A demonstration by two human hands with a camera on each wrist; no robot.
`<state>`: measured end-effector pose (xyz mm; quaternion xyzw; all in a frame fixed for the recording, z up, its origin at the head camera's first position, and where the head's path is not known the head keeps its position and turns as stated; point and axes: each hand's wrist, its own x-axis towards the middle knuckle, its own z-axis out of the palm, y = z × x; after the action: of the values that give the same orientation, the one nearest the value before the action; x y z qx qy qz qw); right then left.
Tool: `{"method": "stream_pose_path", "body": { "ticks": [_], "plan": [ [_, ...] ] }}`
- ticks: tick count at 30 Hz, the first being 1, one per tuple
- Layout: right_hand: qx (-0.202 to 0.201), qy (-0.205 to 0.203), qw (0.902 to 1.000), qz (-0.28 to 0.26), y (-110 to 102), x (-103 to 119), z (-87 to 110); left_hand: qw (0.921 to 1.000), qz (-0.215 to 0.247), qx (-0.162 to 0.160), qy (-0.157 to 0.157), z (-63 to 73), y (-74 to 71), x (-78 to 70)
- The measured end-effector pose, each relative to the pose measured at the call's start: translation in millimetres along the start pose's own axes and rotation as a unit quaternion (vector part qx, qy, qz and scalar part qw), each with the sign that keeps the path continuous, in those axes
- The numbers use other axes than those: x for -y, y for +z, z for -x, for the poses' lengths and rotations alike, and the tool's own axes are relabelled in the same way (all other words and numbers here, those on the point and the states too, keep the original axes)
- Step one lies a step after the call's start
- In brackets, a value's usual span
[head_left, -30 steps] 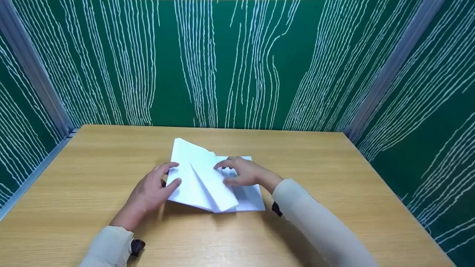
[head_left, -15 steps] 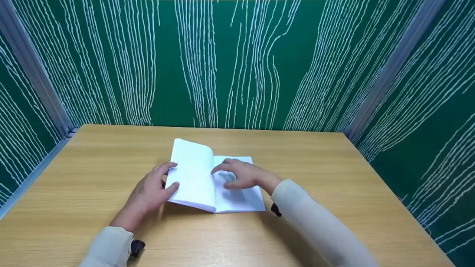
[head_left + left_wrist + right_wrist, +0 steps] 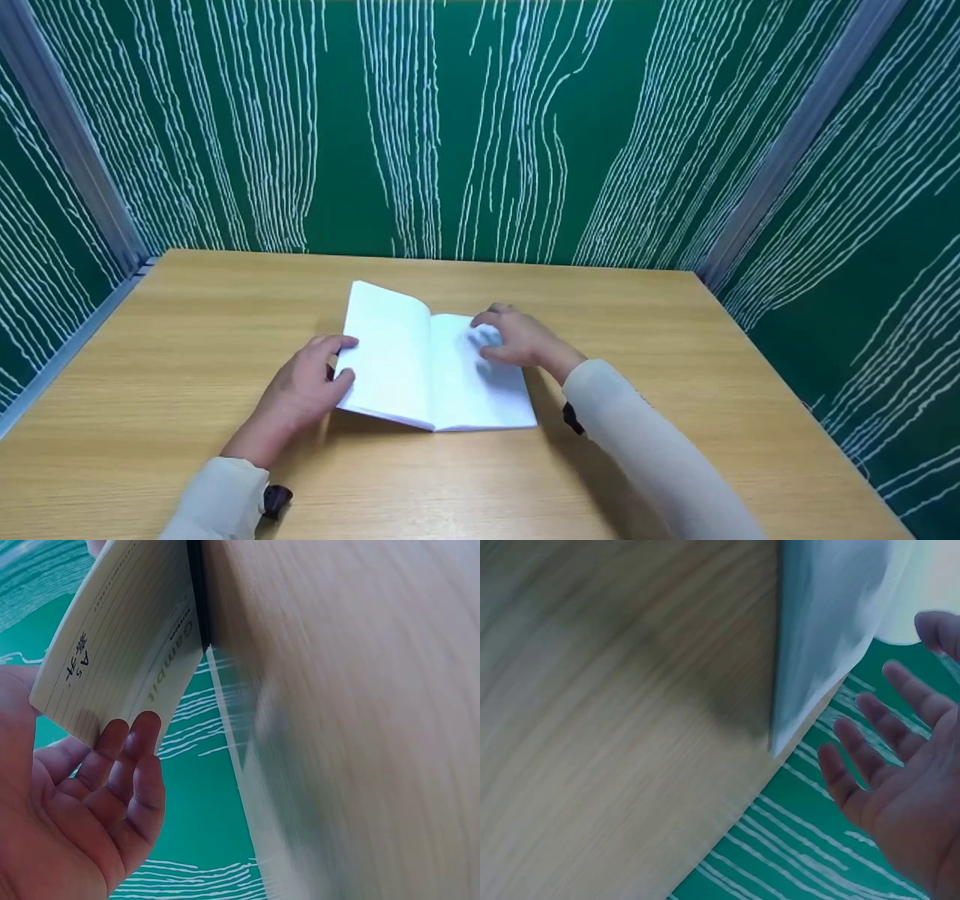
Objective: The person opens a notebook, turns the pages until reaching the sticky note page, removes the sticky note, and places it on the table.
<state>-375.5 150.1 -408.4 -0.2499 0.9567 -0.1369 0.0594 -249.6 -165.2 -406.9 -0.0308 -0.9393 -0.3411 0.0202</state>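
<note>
A notebook (image 3: 386,360) lies spread open on the wooden table, its left half raised at a slant and its right half flat. My left hand (image 3: 300,386) holds the left edge, thumb on the white page and fingers beneath. From below, the left wrist view shows the notebook's cover (image 3: 120,652), with ruled lines, the printed word "Gambit" and handwriting, and the fingertips (image 3: 146,724) against it. Over the upper part of the right page hovers my right hand (image 3: 521,337), its fingers loosely spread with nothing in them; the right wrist view shows them beside the page edges (image 3: 832,630).
The wooden table (image 3: 637,337) spreads out around the notebook. Green panels (image 3: 480,150) with wavy white lines stand behind it and at both sides, joined by grey metal posts (image 3: 795,127). Dark wrist devices (image 3: 277,501) sit at the cream sleeves.
A loose sheaf of pages has fallen onto the left side, baring the right page. My right hand has drawn away from the spine, toward the upper right. My left hand keeps its hold.
</note>
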Motion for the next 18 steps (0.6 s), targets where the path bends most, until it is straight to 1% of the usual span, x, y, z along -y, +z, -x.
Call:
{"method": "stream_pose_path", "body": {
  "ticks": [2,5,11,18],
  "plan": [
    [-0.016,0.025,0.9995,0.008,-0.6,-5.8,-1.0,1.0000,0.003,0.001,-0.004,0.5,0.1,-0.3],
    [-0.027,0.050,0.9981,0.024,-0.7,-13.1,-2.5,1.0000,0.004,0.001,-0.005,1.4,0.0,-0.9],
    [-0.018,0.082,0.9953,0.048,0.0,-22.1,-5.5,1.0000,0.006,0.002,0.001,2.0,-1.6,-2.5],
    [-0.005,0.114,0.9916,0.061,4.6,-28.5,-8.1,0.9998,0.011,0.010,-0.011,0.4,-0.9,-3.5]
  ]
}}
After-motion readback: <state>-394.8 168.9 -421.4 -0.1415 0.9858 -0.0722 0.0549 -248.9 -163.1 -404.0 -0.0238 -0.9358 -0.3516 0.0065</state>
